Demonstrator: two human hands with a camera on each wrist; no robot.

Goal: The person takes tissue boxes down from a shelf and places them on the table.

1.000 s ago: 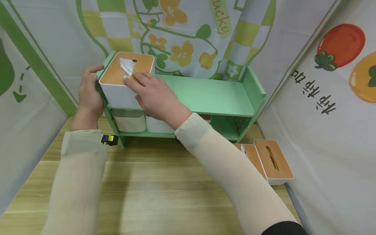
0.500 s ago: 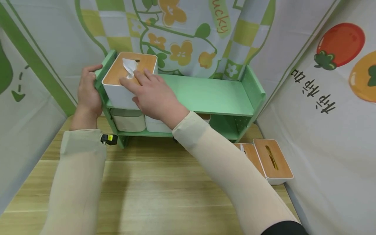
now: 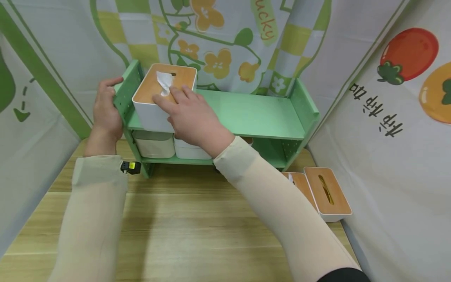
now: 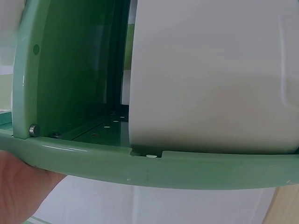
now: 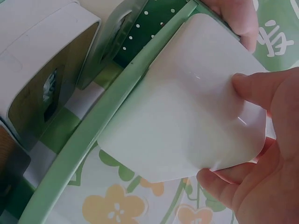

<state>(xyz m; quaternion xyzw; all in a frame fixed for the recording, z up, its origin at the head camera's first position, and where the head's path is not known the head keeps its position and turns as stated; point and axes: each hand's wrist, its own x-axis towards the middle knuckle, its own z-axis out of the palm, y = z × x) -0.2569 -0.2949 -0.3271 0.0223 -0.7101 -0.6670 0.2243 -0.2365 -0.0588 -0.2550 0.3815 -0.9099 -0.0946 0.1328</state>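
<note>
The tissue box point(image 3: 151, 113), white with a wood-look lid and a white tissue sticking out, stands near the left end of the green shelf's top board. My right hand point(image 3: 197, 119) grips it, fingers on the lid and thumb on the front wall. In the right wrist view the thumb point(image 5: 257, 88) lies on the white front of the box. My left hand point(image 3: 107, 111) holds the left side panel of the green shelf point(image 3: 253, 113) from outside. A gap separates that panel from the box, and the left wrist view shows it too.
On the lower board stand a cream box point(image 3: 155, 145) and a white box point(image 3: 190, 150), partly hidden by my right arm. Two wood-lidded boxes, one being a tissue box point(image 3: 327, 192), stand at the right on the wooden table point(image 3: 197, 219). Printed fabric walls point(image 3: 398, 164) surround it.
My right hand has slid the tissue box to the right along the top board, widening the gap to the left panel. The left hand has stayed in place.
</note>
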